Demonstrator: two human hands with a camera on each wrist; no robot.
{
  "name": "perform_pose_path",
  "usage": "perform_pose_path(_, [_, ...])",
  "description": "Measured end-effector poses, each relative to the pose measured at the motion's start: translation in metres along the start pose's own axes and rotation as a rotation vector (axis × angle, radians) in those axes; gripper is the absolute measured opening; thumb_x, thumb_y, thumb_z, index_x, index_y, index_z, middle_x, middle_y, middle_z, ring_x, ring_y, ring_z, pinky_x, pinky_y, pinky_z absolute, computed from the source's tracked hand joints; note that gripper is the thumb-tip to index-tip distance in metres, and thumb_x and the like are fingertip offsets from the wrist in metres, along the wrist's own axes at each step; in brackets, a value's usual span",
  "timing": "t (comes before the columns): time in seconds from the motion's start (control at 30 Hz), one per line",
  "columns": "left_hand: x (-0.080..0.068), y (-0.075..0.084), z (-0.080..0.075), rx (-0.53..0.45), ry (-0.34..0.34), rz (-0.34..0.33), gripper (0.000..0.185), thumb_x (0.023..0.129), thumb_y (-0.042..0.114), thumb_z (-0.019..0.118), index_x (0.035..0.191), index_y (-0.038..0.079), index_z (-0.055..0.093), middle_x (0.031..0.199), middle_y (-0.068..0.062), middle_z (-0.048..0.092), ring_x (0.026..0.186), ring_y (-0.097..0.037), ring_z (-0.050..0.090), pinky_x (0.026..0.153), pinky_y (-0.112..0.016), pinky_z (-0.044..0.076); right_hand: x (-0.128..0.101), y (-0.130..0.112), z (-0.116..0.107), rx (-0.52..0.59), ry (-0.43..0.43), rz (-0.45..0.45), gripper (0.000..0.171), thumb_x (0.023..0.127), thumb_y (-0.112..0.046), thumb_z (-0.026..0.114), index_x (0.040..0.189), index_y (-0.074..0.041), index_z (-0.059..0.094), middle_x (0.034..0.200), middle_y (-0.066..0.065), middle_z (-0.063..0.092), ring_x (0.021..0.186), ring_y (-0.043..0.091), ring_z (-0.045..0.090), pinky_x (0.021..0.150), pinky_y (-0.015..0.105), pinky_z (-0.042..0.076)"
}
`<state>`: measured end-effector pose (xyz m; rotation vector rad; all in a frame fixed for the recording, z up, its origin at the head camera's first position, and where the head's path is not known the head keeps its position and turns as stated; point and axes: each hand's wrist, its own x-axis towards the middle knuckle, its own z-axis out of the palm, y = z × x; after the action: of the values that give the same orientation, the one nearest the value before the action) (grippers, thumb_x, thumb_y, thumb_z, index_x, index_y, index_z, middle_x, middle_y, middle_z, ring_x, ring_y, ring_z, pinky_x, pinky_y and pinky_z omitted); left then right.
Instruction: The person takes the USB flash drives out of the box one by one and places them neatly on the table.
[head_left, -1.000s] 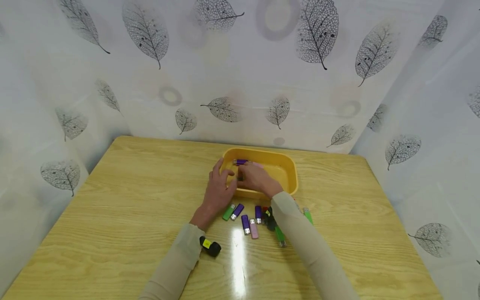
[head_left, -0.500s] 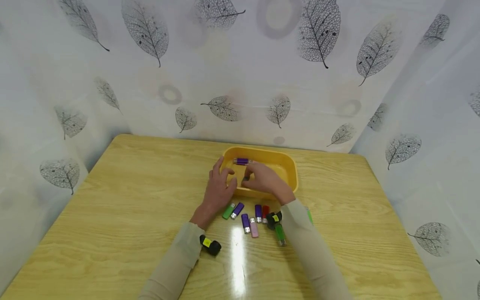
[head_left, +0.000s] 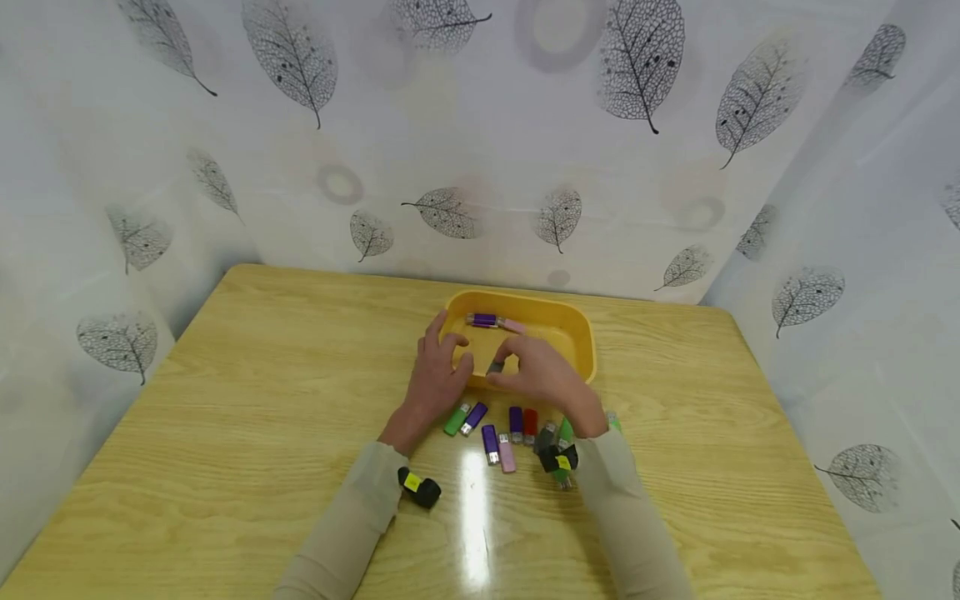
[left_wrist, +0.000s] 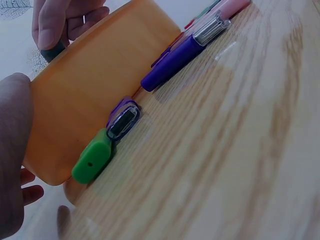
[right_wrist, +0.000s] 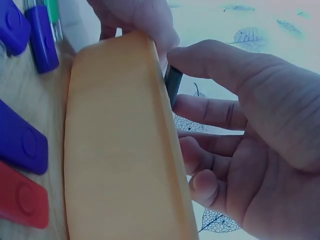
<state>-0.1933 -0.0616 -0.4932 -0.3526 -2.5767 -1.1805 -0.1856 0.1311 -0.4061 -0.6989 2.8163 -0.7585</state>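
My right hand (head_left: 546,372) pinches a dark grey USB flash drive (head_left: 495,367) between thumb and index finger, over the front part of the yellow tray (head_left: 551,302). The right wrist view shows this dark drive (right_wrist: 173,84) right at the tray's rim, the other fingers loosely curled. At the tray's left front corner my left hand (head_left: 435,377) grips the wall, fingers along the left side and thumb near the front rim. Inside the tray, a purple flash drive (head_left: 482,320) and a pink one (head_left: 513,326) lie end to end along the back.
Several flash drives lie before the tray: a green one (head_left: 456,419), purple ones (head_left: 491,444), a pink one (head_left: 507,453) and a red one (head_left: 530,425). More green and dark ones sit partly under the right wrist's black camera (head_left: 558,458). A leaf-print curtain (head_left: 465,125) hangs behind the table.
My right hand has drawn back to the right and nearer me with the dark flash drive, uncovering the pink drive in the tray. The left hand has stayed in place.
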Motion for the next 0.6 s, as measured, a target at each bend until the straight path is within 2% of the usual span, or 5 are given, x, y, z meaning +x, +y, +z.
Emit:
perform_pose_path(0.03, [0.000, 0.000, 0.000, -0.002, -0.001, -0.001, 0.029, 0.094, 0.027, 0.049, 0.108, 0.005, 0.061, 0.161, -0.014, 0.022, 0.122, -0.038, 0.044, 0.090, -0.050, 0.048, -0.002, -0.001, 0.000, 0.001, -0.004, 0.000, 0.024, 0.087, -0.033, 0.074, 0.100, -0.013, 0.068, 0.101, 0.002, 0.070, 0.071, 0.016, 0.057, 0.067, 0.029, 0.048])
perform_pose_path(0.1, [0.000, 0.001, -0.001, -0.009, -0.005, -0.003, 0.029, 0.094, 0.027, 0.049, 0.108, 0.005, 0.061, 0.161, -0.014, 0.022, 0.122, -0.038, 0.043, 0.091, -0.050, 0.048, -0.005, -0.004, 0.001, 0.005, -0.005, -0.007, 0.023, 0.087, -0.032, 0.075, 0.100, -0.014, 0.068, 0.097, -0.001, 0.069, 0.073, 0.013, 0.056, 0.070, 0.029, 0.049])
perform_pose_path(0.23, [-0.001, 0.002, -0.003, -0.012, -0.002, -0.002, 0.027, 0.094, 0.025, 0.050, 0.108, 0.005, 0.061, 0.161, -0.015, 0.023, 0.121, -0.038, 0.044, 0.090, -0.050, 0.048, -0.009, -0.008, 0.002, 0.011, -0.006, -0.045, 0.022, 0.087, -0.031, 0.076, 0.099, -0.014, 0.068, 0.098, -0.003, 0.068, 0.077, 0.013, 0.058, 0.074, 0.031, 0.051])
perform_pose_path(0.37, [0.000, 0.002, -0.003, -0.001, 0.006, 0.008, 0.026, 0.094, 0.025, 0.050, 0.107, 0.005, 0.061, 0.161, -0.016, 0.023, 0.118, -0.038, 0.045, 0.086, -0.049, 0.049, -0.012, -0.014, 0.004, -0.029, -0.001, -0.110, 0.022, 0.086, -0.031, 0.076, 0.098, -0.014, 0.068, 0.097, -0.005, 0.067, 0.081, 0.014, 0.059, 0.077, 0.032, 0.050])
perform_pose_path(0.6, [0.000, 0.001, 0.000, 0.002, 0.009, 0.011, 0.027, 0.094, 0.027, 0.050, 0.107, 0.006, 0.061, 0.160, -0.016, 0.025, 0.117, -0.039, 0.045, 0.086, -0.051, 0.048, -0.026, -0.027, 0.012, -0.121, -0.024, -0.146, 0.027, 0.083, -0.033, 0.078, 0.100, -0.015, 0.066, 0.106, -0.002, 0.063, 0.078, 0.010, 0.055, 0.071, 0.027, 0.050])
